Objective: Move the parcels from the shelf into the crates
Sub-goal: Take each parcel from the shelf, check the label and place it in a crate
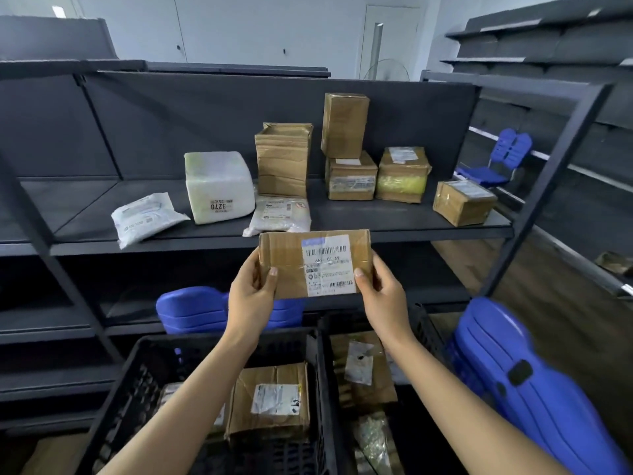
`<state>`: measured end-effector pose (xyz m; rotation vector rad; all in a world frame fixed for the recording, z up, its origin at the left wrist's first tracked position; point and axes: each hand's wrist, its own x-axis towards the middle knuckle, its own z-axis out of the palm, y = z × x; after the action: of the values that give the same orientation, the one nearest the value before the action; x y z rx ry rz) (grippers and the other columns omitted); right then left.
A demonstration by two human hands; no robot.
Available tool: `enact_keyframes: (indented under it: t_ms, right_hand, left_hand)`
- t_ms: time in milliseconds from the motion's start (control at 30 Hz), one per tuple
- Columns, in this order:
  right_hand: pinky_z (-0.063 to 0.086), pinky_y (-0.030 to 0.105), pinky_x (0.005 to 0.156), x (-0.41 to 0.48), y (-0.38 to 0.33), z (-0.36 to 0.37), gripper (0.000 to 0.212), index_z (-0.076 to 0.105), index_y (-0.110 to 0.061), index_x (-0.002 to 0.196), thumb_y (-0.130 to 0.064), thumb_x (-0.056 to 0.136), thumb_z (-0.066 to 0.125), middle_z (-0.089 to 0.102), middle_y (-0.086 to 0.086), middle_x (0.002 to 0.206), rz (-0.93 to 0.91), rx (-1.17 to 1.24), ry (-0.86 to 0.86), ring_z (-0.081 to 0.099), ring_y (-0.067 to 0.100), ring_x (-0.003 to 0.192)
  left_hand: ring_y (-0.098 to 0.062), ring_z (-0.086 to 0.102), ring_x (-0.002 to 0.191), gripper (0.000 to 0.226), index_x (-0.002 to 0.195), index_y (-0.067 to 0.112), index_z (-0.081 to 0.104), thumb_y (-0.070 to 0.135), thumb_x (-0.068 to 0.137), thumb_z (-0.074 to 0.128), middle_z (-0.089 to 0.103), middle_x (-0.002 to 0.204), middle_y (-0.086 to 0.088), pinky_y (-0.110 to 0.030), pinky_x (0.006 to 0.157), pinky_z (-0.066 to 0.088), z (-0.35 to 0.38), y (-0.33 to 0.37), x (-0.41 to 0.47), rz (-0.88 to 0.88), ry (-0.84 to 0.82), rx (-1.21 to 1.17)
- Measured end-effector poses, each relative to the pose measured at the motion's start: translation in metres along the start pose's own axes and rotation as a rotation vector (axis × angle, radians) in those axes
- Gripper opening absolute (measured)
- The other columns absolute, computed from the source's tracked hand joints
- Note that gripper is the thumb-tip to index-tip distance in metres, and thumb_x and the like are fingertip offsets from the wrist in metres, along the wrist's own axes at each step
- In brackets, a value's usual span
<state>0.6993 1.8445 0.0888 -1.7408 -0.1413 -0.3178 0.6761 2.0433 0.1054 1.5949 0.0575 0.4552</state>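
Observation:
I hold a flat brown cardboard parcel (291, 255) with a white barcode label in the air in front of the shelf edge. My left hand (251, 296) grips its left end and my right hand (382, 294) grips its right end, thumbs on the top face. Below stand two black crates: the left crate (144, 365) holds a brown box with a label, and the right crate (423, 332) holds several parcels. On the dark shelf (394, 221) remain several brown boxes, a white foam-wrapped block (219, 186) and two white mailer bags.
Blue plastic chairs stand at the right (524, 382) and behind the crates under the shelf (195, 310). A black shelf upright (548, 180) slants at the right. More dark shelving lines the right wall. Wooden floor shows at the right.

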Motion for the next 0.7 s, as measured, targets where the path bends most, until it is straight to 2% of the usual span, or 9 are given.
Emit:
enact_keyframes:
  t_ms: [67,167,233,333,433,500,600,700]
  right_hand:
    - [0.047,0.025,0.1,-0.004,0.0,-0.005,0.046,0.047,-0.019,0.141,-0.021,0.095,0.057,0.062,-0.007,0.126,-0.006,-0.022,0.036,0.057,0.004,0.116]
    - [0.047,0.016,0.095,-0.005,0.003,-0.016,0.037,0.057,-0.021,0.132,-0.02,0.095,0.058,0.065,-0.015,0.116,-0.045,-0.098,0.063,0.058,-0.009,0.105]
    - [0.048,0.016,0.095,-0.004,0.005,-0.025,0.035,0.059,-0.02,0.131,-0.021,0.096,0.057,0.065,-0.014,0.118,-0.024,-0.103,0.082,0.059,-0.005,0.107]
    - [0.048,0.017,0.094,-0.005,0.01,-0.04,0.038,0.055,-0.02,0.135,-0.02,0.097,0.054,0.063,-0.012,0.123,0.003,-0.126,0.093,0.058,0.002,0.113]
    - [0.048,0.007,0.082,-0.014,0.018,-0.053,0.04,0.054,-0.022,0.137,-0.016,0.097,0.053,0.065,-0.015,0.116,0.018,-0.154,0.111,0.06,-0.003,0.106]
    - [0.05,0.009,0.083,-0.02,0.024,-0.062,0.039,0.055,-0.023,0.136,-0.016,0.097,0.052,0.066,-0.016,0.114,0.056,-0.153,0.144,0.061,-0.004,0.104]
    - [0.051,0.012,0.083,-0.03,0.035,-0.076,0.037,0.056,-0.025,0.133,-0.018,0.098,0.052,0.067,-0.017,0.11,0.099,-0.173,0.193,0.062,-0.006,0.099]
    - [0.05,0.008,0.08,-0.041,0.049,-0.088,0.037,0.056,-0.022,0.134,-0.017,0.098,0.052,0.066,-0.015,0.112,0.147,-0.203,0.256,0.061,-0.001,0.101]
  left_hand:
    - [-0.013,0.061,0.113,0.036,0.131,0.012,0.051,0.004,0.095,0.053,0.065,0.119,-0.001,-0.034,0.102,0.046,0.006,0.0,-0.002,-0.024,0.022,-0.009]
    - [-0.014,0.059,0.115,0.035,0.13,0.014,0.05,0.008,0.095,0.055,0.063,0.122,-0.001,-0.037,0.103,0.046,0.015,-0.002,-0.005,-0.051,0.029,0.023]
    - [-0.014,0.058,0.115,0.037,0.132,0.015,0.051,0.013,0.096,0.055,0.063,0.123,0.0,-0.03,0.099,0.048,0.021,-0.006,-0.008,-0.064,0.021,0.071]
    - [-0.009,0.059,0.11,0.036,0.132,0.02,0.054,0.014,0.097,0.053,0.064,0.12,0.005,-0.013,0.084,0.045,0.033,-0.01,-0.013,-0.04,-0.021,0.113]
    - [-0.014,0.058,0.111,0.034,0.128,0.022,0.058,0.01,0.097,0.051,0.064,0.119,0.0,-0.023,0.091,0.048,0.045,-0.015,-0.02,0.004,-0.085,0.162]
    - [-0.014,0.057,0.112,0.033,0.125,0.023,0.06,0.009,0.096,0.051,0.064,0.119,-0.001,-0.031,0.098,0.048,0.055,-0.019,-0.023,-0.003,-0.135,0.176]
    - [-0.007,0.059,0.104,0.034,0.12,0.031,0.059,0.01,0.095,0.054,0.066,0.115,0.008,-0.029,0.094,0.048,0.07,-0.029,-0.028,-0.044,-0.168,0.165]
    - [-0.009,0.056,0.111,0.039,0.133,0.02,0.05,0.014,0.094,0.057,0.06,0.123,0.004,-0.028,0.095,0.047,0.087,-0.043,-0.032,-0.14,-0.18,0.155]
